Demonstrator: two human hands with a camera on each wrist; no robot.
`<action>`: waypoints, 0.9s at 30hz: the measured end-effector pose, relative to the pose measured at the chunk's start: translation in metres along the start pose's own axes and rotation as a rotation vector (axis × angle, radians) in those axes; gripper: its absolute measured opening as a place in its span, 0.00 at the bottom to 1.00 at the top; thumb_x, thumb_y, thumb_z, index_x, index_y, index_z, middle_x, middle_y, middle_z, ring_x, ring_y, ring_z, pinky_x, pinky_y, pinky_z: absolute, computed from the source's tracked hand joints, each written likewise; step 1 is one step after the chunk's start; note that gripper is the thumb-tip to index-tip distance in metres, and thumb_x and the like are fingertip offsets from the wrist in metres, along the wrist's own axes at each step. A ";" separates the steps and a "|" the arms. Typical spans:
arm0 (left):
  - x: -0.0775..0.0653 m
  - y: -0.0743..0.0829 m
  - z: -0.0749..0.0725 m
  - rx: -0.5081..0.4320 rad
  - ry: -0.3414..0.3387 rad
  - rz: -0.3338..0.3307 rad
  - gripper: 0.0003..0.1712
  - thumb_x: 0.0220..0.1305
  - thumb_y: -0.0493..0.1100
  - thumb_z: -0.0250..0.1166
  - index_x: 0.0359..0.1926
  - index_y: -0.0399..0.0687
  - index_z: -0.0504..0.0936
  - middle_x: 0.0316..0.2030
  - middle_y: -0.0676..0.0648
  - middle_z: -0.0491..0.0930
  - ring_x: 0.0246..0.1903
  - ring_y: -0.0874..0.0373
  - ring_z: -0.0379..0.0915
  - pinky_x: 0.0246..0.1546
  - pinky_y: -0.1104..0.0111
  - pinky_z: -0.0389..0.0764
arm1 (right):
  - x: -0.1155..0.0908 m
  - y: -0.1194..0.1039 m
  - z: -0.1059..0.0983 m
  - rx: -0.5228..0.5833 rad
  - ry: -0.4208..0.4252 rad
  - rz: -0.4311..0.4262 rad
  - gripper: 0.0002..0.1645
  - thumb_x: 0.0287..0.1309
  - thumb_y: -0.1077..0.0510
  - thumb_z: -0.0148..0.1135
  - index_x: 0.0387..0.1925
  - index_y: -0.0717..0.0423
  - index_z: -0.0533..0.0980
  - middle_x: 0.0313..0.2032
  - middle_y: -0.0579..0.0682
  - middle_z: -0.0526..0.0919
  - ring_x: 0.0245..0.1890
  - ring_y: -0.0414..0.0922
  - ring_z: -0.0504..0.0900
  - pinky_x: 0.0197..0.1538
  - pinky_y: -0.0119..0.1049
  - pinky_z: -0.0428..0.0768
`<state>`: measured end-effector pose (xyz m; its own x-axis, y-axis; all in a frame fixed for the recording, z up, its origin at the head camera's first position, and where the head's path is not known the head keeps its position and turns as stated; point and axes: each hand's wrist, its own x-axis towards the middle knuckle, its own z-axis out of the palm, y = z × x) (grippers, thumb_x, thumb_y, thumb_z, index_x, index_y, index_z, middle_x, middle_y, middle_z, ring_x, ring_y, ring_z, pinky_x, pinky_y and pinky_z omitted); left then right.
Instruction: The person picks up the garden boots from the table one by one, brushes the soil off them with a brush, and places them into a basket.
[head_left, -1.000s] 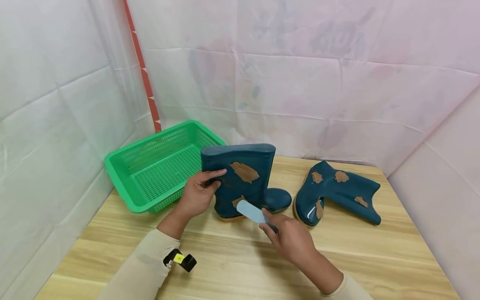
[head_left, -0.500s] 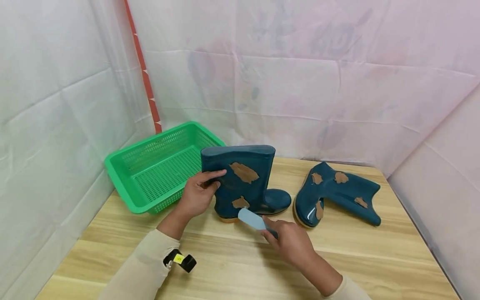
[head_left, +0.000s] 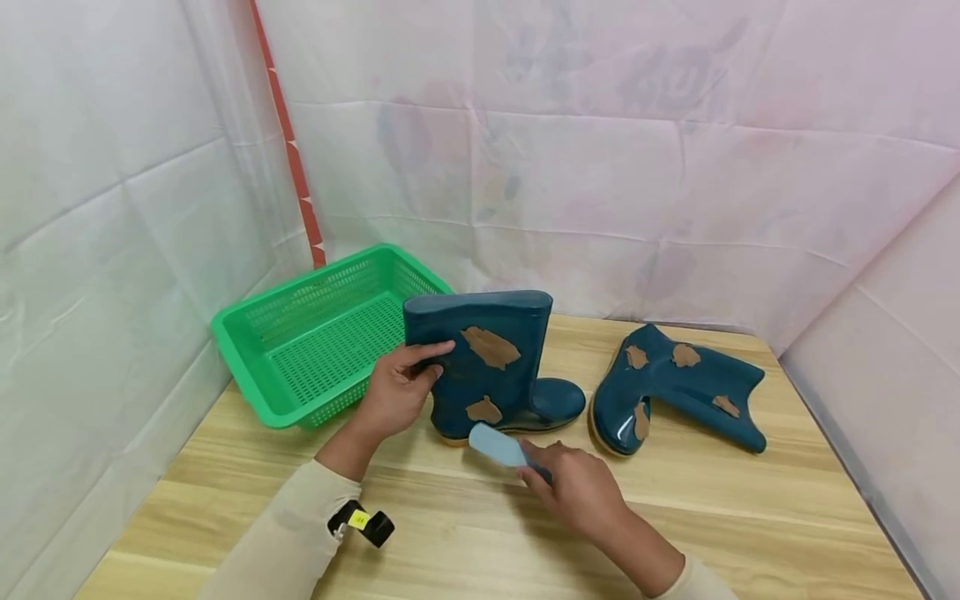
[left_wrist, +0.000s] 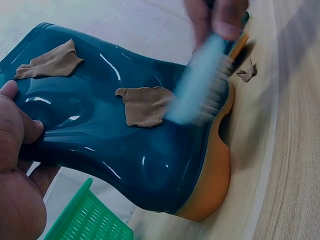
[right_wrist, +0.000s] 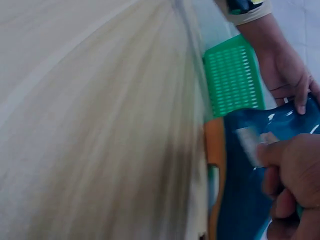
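Blue rubber boot (head_left: 487,379) stood on the pale wooden desk (head_left: 450,517) in head view, left grip (head_left: 396,392) pinching it, right grip (head_left: 585,487) clasping a light-blue brush (head_left: 497,444). Left-wrist view showed two brown patches (left_wrist: 146,106) remaining, one loose scrap (left_wrist: 246,73); right-wrist view, the brush blurred.

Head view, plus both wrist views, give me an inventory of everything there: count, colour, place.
table: one, wood-toned, across the foreground
upright boot: one, dark blue, standing mid-table
lying boot: one, dark blue, on its side, right
brown patches: six in the head view, brown, two on the upright boot, four on the lying boot
scrap: one, brown, on the table
brush: one, light blue, before the upright boot
basket: one, green, back left
sheeting: count unclear, whitish, back and sides
strip: one, red, back left corner
sleeves: two, beige, forearms
strap: one, black and yellow, left wrist
left hand: one, gripping the upright boot
right hand: one, gripping the brush
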<state>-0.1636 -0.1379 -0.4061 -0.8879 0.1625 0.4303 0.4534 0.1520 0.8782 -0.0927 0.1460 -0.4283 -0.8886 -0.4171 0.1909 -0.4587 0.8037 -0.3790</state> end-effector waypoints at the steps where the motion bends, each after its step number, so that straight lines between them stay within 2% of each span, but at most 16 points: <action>1: 0.000 0.000 0.000 0.001 0.001 -0.002 0.20 0.71 0.26 0.61 0.59 0.40 0.86 0.30 0.42 0.73 0.13 0.59 0.50 0.25 0.66 0.65 | 0.000 0.000 -0.001 0.019 0.037 -0.016 0.26 0.63 0.49 0.72 0.61 0.51 0.83 0.31 0.44 0.87 0.20 0.32 0.66 0.21 0.29 0.64; 4: -0.001 0.000 0.000 0.002 0.019 -0.017 0.20 0.70 0.26 0.61 0.58 0.41 0.86 0.37 0.41 0.77 0.15 0.58 0.51 0.26 0.66 0.65 | 0.001 -0.001 -0.002 0.040 0.104 -0.039 0.26 0.63 0.50 0.72 0.61 0.52 0.83 0.30 0.43 0.86 0.19 0.32 0.66 0.21 0.30 0.65; 8: -0.002 0.000 0.000 0.017 0.025 -0.021 0.20 0.70 0.25 0.61 0.58 0.42 0.87 0.35 0.40 0.75 0.18 0.56 0.53 0.27 0.66 0.65 | 0.000 0.000 0.001 -0.034 -0.009 0.010 0.25 0.63 0.49 0.72 0.59 0.52 0.84 0.33 0.45 0.87 0.21 0.32 0.69 0.23 0.30 0.66; 10: -0.002 0.001 0.000 0.029 0.018 -0.020 0.20 0.70 0.26 0.62 0.58 0.42 0.86 0.33 0.41 0.73 0.19 0.55 0.54 0.27 0.66 0.66 | -0.001 0.000 0.003 -0.053 -0.033 0.006 0.25 0.63 0.49 0.73 0.59 0.51 0.84 0.34 0.46 0.88 0.22 0.32 0.69 0.23 0.29 0.66; 12: -0.001 0.001 0.001 0.028 0.015 -0.021 0.19 0.71 0.28 0.62 0.59 0.43 0.86 0.31 0.42 0.72 0.18 0.54 0.55 0.28 0.66 0.66 | -0.001 -0.001 0.002 -0.035 0.012 -0.018 0.25 0.63 0.48 0.72 0.60 0.51 0.83 0.33 0.45 0.88 0.21 0.31 0.69 0.22 0.29 0.66; 15: -0.001 0.000 0.000 0.029 0.026 -0.023 0.19 0.71 0.28 0.62 0.58 0.43 0.86 0.34 0.41 0.74 0.20 0.54 0.55 0.28 0.66 0.66 | 0.001 -0.003 0.001 -0.002 0.099 -0.052 0.26 0.64 0.49 0.72 0.61 0.53 0.83 0.30 0.43 0.86 0.19 0.32 0.68 0.22 0.29 0.66; 16: -0.001 0.000 0.000 0.025 0.029 -0.023 0.19 0.71 0.27 0.62 0.58 0.42 0.86 0.35 0.40 0.75 0.20 0.54 0.55 0.28 0.66 0.66 | 0.001 -0.003 0.001 -0.001 0.096 -0.045 0.26 0.64 0.49 0.72 0.61 0.53 0.83 0.29 0.43 0.86 0.19 0.34 0.69 0.21 0.30 0.66; 18: -0.002 -0.001 0.001 0.020 0.027 -0.020 0.19 0.70 0.26 0.61 0.58 0.41 0.86 0.38 0.39 0.76 0.21 0.53 0.56 0.28 0.66 0.66 | 0.000 -0.003 0.001 -0.027 0.051 -0.011 0.25 0.64 0.49 0.72 0.60 0.52 0.83 0.30 0.44 0.86 0.22 0.36 0.76 0.23 0.31 0.71; 21: -0.002 -0.002 0.002 0.021 0.013 -0.012 0.20 0.70 0.26 0.61 0.59 0.42 0.86 0.35 0.40 0.75 0.21 0.53 0.56 0.28 0.66 0.66 | -0.002 -0.003 0.002 -0.054 -0.024 0.030 0.24 0.63 0.49 0.72 0.59 0.51 0.85 0.35 0.48 0.88 0.27 0.41 0.82 0.26 0.34 0.74; 23: -0.001 -0.002 0.002 0.027 0.007 -0.003 0.20 0.70 0.27 0.61 0.59 0.43 0.86 0.33 0.42 0.73 0.20 0.53 0.56 0.28 0.65 0.66 | -0.003 -0.002 0.001 -0.041 -0.001 0.015 0.24 0.63 0.49 0.73 0.59 0.51 0.84 0.36 0.48 0.89 0.27 0.39 0.81 0.26 0.32 0.73; 25: -0.001 -0.002 0.003 0.034 0.009 0.003 0.21 0.70 0.27 0.62 0.59 0.44 0.86 0.30 0.45 0.71 0.20 0.54 0.55 0.28 0.65 0.66 | -0.003 -0.002 -0.002 -0.011 0.067 -0.021 0.26 0.63 0.50 0.73 0.60 0.52 0.83 0.32 0.45 0.87 0.22 0.33 0.73 0.23 0.30 0.68; 27: -0.001 -0.003 0.002 0.034 0.014 0.001 0.20 0.70 0.26 0.62 0.59 0.44 0.86 0.31 0.44 0.72 0.20 0.54 0.55 0.29 0.65 0.66 | -0.002 -0.002 -0.003 0.011 0.100 -0.028 0.26 0.64 0.50 0.72 0.61 0.52 0.82 0.28 0.42 0.85 0.19 0.32 0.66 0.21 0.30 0.64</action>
<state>-0.1636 -0.1363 -0.4095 -0.8882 0.1491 0.4346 0.4568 0.1847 0.8702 -0.0897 0.1469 -0.4253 -0.8718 -0.3940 0.2909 -0.4835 0.7874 -0.3825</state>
